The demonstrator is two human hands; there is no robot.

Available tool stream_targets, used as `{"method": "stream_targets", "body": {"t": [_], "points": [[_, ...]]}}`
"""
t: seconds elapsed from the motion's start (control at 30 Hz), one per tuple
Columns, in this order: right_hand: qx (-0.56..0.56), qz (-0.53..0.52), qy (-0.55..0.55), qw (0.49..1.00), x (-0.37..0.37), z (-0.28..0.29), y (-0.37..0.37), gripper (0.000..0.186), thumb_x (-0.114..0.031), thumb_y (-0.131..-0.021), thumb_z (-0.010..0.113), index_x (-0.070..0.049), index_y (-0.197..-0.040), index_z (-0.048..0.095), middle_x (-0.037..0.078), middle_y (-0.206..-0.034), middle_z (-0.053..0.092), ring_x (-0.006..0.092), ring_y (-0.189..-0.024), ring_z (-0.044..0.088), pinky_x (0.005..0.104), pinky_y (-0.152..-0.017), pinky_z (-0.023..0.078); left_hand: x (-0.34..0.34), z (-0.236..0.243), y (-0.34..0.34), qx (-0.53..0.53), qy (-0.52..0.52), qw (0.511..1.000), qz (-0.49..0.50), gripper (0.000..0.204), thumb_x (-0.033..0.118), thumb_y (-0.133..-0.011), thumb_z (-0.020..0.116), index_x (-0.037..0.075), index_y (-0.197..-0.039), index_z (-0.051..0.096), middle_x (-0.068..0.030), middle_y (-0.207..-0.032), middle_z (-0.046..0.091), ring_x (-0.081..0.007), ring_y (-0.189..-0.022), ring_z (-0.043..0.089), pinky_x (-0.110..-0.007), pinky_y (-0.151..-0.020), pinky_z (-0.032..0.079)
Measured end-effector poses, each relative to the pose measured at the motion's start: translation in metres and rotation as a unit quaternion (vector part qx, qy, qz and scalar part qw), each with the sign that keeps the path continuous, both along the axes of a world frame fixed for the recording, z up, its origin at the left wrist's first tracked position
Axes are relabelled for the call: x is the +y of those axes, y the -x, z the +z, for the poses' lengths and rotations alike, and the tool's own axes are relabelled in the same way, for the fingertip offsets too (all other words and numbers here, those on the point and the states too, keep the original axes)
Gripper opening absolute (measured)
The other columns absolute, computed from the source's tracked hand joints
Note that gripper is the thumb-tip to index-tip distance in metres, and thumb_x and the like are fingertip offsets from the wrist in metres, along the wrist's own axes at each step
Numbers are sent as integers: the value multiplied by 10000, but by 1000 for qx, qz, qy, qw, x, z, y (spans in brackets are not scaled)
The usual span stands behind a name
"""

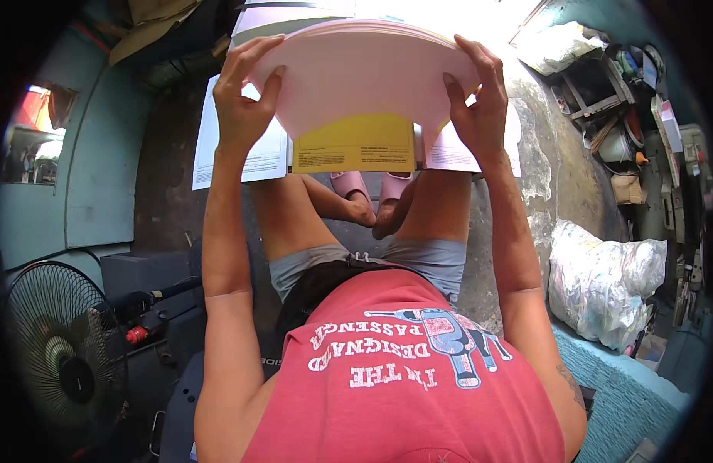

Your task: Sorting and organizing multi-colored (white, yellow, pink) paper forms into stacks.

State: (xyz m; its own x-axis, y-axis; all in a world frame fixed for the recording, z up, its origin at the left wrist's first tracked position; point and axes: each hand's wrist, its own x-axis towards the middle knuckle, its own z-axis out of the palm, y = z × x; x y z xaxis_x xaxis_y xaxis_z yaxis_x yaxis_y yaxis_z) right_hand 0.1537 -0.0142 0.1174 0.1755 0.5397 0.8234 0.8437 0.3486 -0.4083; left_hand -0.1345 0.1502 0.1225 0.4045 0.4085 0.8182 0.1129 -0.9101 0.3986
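Note:
Raised in front of me is a thick stack of pale pink paper sheets (pixel 364 77), bowed upward along its far edge. My left hand (pixel 248 96) grips its left side, thumb on the near face and fingers behind the edge. At the right side, my right hand (pixel 481 96) has the same hold. Below the stack lies a yellow printed form (pixel 352 147), partly covered by it. White printed sheets (pixel 210 150) lie under my left wrist, and pale pinkish sheets (pixel 453 150) near my right wrist. The surface beneath them is mostly hidden.
More paper (pixel 294 14) lies beyond the stack. A black fan (pixel 67 370) stands at lower left. On the right are a stuffed whitish plastic bag (pixel 603 282), a light-blue ledge (pixel 618 393) and cluttered shelves (pixel 626 131). My legs (pixel 441 208) are below the papers.

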Motion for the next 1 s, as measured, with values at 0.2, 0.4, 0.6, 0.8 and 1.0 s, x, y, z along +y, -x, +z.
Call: {"method": "stream_targets", "body": {"t": [0.2,0.4,0.6,0.8,1.0], "points": [[-23,-12,2,1000,4,-4,-5,570,51,-822,687,-117,-1359,600,185,-1233,637,354,-1126,670,429,-909,580,8,-4,3,22,-21,999,34,465,110,-898,768,234,-1334,665,-102,-1324,668,-268,-1175,673,-429,-866,613],[120,43,63,990,-3,-12,-4,501,-5,-847,714,-61,-1333,603,193,-1352,569,340,-1245,608,425,-999,533,7,-13,1,-66,89,994,0,656,127,-901,770,149,-1494,489,-147,-1336,650,-259,-1169,671,-463,-983,557],[263,65,39,962,19,-51,7,331,-130,-928,691,25,-1203,594,113,-1260,510,199,-1154,547,338,-988,443,22,-52,-34,-116,408,900,-101,361,161,-880,807,47,-1193,666,-63,-1078,732,-134,-1003,679,-321,-896,539],[360,76,35,929,17,-59,-3,207,-131,-915,695,10,-1028,593,69,-1017,588,164,-915,608,329,-783,509,4,-59,-40,-199,317,924,-80,241,130,-893,800,38,-1092,702,-50,-971,753,-164,-813,722,-270,-741,579],[389,74,115,911,12,-61,-1,222,-125,-909,711,-1,-1067,617,51,-964,622,141,-868,628,304,-782,523,-8,-58,-28,-62,427,900,-60,205,250,-930,769,57,-1000,769,-60,-889,755,-143,-879,724,-325,-814,570]]}}
